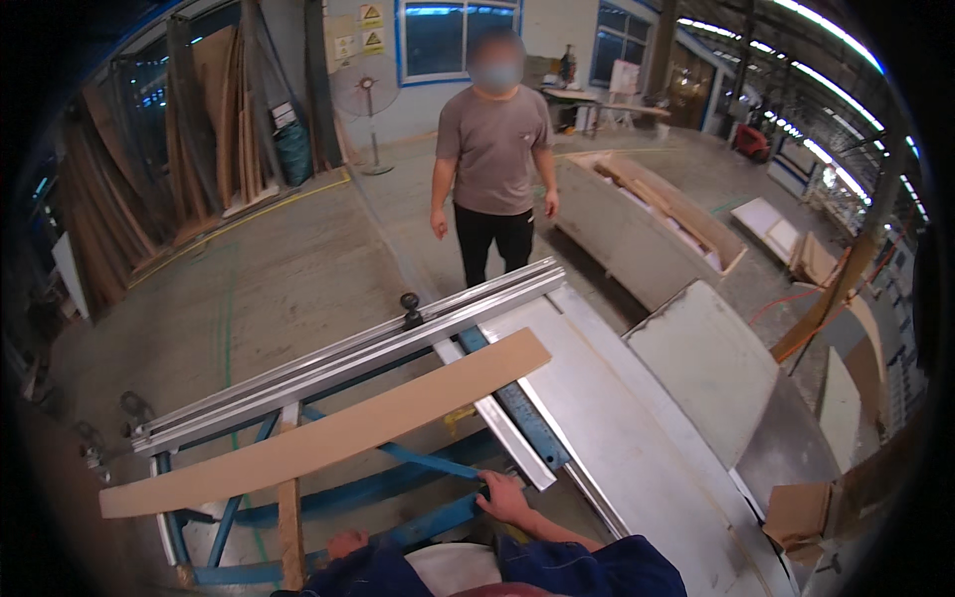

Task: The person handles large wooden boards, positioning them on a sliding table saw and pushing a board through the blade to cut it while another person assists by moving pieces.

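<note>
A long tan board [328, 428] lies aslant across the sliding carriage of a panel saw, its right end over the metal table [637, 428]. My right hand [507, 500] is at the carriage's near side, fingers bent round the blue frame bar [438, 461]. Close to the lower edge, my left hand [347, 543] sits low by the blue frame and a wooden strip [289, 517]. Its fingers are partly hidden, so their grip is unclear. Neither hand touches the board. An aluminium fence [348, 363] with a black knob [410, 303] runs along the far side.
A person [494, 149] stands beyond the fence, arms down. Behind them to the right is a long crate [647, 224] with wood offcuts. Tall panels [224, 119] lean at the left wall near a fan [368, 95]. Pale sheets [706, 358] lie right of the saw.
</note>
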`<state>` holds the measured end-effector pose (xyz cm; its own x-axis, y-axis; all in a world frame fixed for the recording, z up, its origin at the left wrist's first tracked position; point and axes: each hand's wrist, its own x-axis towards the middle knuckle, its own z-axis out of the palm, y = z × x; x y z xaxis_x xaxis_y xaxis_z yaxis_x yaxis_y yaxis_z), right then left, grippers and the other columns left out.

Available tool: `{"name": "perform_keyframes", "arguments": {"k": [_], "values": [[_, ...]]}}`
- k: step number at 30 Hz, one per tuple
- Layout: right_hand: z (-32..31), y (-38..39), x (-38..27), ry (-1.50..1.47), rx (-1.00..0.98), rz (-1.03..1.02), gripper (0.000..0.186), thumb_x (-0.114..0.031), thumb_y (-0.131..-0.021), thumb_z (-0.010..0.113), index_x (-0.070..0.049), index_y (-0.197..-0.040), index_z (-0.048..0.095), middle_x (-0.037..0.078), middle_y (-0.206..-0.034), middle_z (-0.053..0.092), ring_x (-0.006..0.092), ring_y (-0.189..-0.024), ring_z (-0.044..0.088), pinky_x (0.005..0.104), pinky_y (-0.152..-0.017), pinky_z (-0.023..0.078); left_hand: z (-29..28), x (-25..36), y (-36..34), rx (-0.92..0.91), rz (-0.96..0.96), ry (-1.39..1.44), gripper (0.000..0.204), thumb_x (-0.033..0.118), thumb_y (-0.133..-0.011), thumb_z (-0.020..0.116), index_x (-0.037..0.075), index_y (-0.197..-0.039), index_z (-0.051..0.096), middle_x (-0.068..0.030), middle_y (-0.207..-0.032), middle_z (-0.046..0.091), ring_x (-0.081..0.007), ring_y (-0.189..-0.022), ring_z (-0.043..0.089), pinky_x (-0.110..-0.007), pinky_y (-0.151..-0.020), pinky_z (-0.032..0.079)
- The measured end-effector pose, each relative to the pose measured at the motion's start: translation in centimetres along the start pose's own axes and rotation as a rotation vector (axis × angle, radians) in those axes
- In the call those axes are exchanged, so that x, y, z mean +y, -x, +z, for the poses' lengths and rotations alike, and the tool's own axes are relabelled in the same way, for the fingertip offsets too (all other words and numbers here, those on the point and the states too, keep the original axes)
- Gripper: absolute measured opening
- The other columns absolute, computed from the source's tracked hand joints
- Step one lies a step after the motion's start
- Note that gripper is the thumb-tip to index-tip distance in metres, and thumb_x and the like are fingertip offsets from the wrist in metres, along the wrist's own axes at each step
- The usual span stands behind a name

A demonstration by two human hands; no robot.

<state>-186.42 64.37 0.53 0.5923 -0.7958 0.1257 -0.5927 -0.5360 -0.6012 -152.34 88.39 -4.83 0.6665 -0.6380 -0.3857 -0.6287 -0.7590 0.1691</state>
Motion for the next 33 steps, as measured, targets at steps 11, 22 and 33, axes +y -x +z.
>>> {"name": "perform_keyframes", "arguments": {"k": [11,22,33], "values": [[1.8,-1.6,-0.1,0.060,-0.145,0.003,0.061,-0.030,-0.080,0.071,-0.007,-0.134,0.052,0.018,-0.134,0.058,0.0372,-0.125,0.054,0.0510,-0.106,0.040,-3.0,0.3,3.3,0.102,0.107,0.185,0.035,0.042,-0.089,0.065,0.009,-0.092,0.076,-0.0152,-0.087,0.072,-0.0386,-0.084,0.066,-0.050,-0.092,0.047],[3.4,-3.1,-1.8,0.234,-0.274,0.193,0.086,-0.051,-0.077,0.069,-0.007,-0.144,0.040,0.021,-0.129,0.054,0.0410,-0.126,0.050,0.0553,-0.107,0.037,-11.3,-4.4,2.5,0.626,0.182,0.113,0.057,0.009,-0.071,0.068,0.000,-0.125,0.052,-0.0200,-0.128,0.053,-0.0407,-0.119,0.050,-0.048,-0.100,0.041],[3.8,-4.3,-4.2,0.391,-0.496,0.426,0.097,-0.058,-0.077,0.071,-0.006,-0.149,0.032,0.024,-0.144,0.044,0.0435,-0.136,0.041,0.0595,-0.113,0.030,-11.5,-7.8,4.2,0.595,0.114,0.171,0.070,0.010,-0.077,0.070,0.005,-0.142,0.044,-0.0175,-0.145,0.045,-0.0395,-0.131,0.045,-0.049,-0.105,0.040]]}}
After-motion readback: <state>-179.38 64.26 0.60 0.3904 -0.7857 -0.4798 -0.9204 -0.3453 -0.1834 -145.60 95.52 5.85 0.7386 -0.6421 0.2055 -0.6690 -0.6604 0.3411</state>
